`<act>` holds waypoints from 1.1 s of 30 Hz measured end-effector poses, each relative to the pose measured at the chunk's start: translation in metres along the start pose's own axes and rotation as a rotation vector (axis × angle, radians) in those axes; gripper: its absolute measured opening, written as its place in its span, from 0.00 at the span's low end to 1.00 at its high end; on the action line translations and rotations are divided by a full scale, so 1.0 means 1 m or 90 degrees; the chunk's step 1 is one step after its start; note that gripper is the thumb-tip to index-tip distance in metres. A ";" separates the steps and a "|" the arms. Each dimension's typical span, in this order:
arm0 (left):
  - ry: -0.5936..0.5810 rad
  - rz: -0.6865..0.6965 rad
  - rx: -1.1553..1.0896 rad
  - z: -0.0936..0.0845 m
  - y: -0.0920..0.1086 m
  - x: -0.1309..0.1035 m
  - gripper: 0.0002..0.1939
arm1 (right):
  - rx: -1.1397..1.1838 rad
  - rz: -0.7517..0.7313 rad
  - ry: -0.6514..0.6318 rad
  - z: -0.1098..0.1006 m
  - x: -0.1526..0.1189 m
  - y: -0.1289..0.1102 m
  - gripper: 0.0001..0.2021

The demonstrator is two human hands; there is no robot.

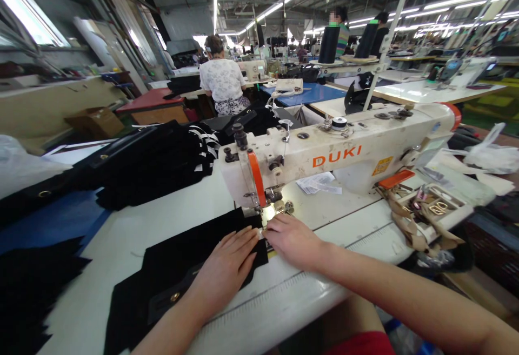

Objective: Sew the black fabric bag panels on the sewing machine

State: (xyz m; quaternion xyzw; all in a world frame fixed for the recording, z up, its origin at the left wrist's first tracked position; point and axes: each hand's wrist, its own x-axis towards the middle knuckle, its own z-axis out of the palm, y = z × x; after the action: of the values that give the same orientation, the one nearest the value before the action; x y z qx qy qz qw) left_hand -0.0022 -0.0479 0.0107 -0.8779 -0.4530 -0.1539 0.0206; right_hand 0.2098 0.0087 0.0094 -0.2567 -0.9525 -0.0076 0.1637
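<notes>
A black fabric piece lies on the sewing machine's bed, its far right edge under the lit needle area. My left hand rests flat on it, fingers stretched toward the needle. My right hand is closed beside the needle, its fingertips pinching a small white tag at the fabric's edge. The tag is mostly hidden by my fingers. Under my left wrist, a black strap with a gold eyelet lies on the fabric. The white sewing machine stands just beyond both hands.
Piled black pieces with white tags lie left of the machine, more black fabric at lower left. Printed white labels lie behind the needle. A tray of metal rings and tan straps sits right. A person sits ahead.
</notes>
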 end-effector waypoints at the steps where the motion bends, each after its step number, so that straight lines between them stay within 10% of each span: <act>1: -0.001 -0.002 0.001 0.000 -0.001 0.001 0.20 | -0.002 -0.005 0.001 0.000 0.002 0.001 0.05; 33: 0.029 0.020 0.001 0.013 -0.021 0.023 0.20 | -0.001 0.048 0.002 0.003 0.016 0.014 0.08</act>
State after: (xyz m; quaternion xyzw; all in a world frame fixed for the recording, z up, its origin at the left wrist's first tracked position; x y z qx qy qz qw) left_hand -0.0029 -0.0148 0.0027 -0.8813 -0.4384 -0.1730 0.0338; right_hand 0.2029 0.0289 0.0110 -0.2926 -0.9419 -0.0024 0.1650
